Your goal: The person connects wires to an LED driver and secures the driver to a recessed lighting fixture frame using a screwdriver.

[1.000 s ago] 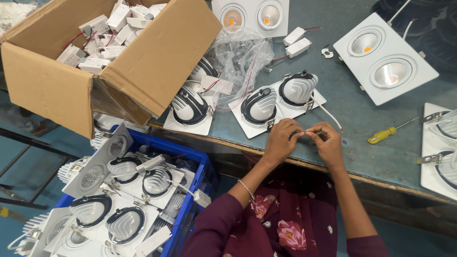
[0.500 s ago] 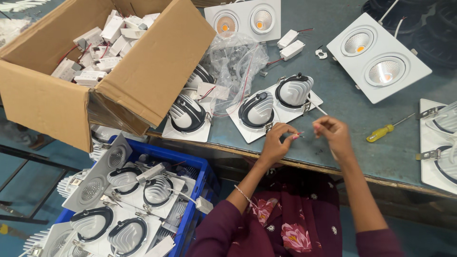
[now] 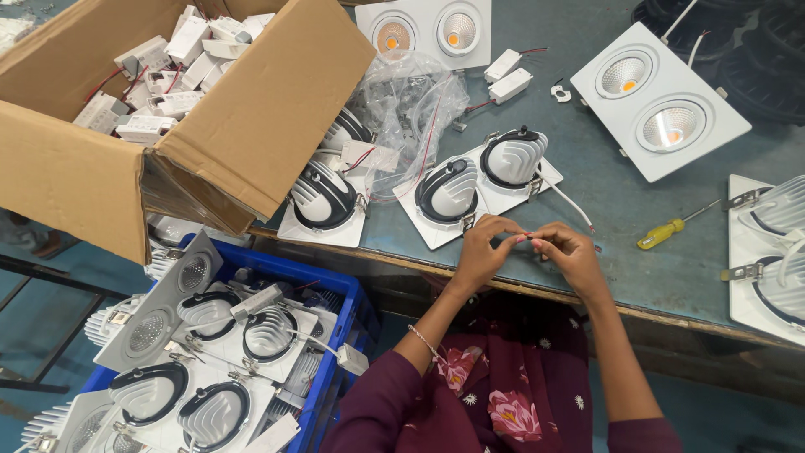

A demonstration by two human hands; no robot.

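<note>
My left hand and my right hand meet fingertip to fingertip above the near edge of the blue-grey table. Both pinch the end of a thin wire that runs back to a white twin downlight fitting lying face down just beyond my hands. What sits between my fingertips is too small to make out beyond a reddish tip.
A yellow-handled screwdriver lies right of my hands. A cardboard box of white drivers stands at the left, a blue crate of fittings below it. More twin fittings and a plastic bag lie on the table.
My hands were together, drew apart half a second ago, and have come back together on the wire end. The view has shifted slightly.
</note>
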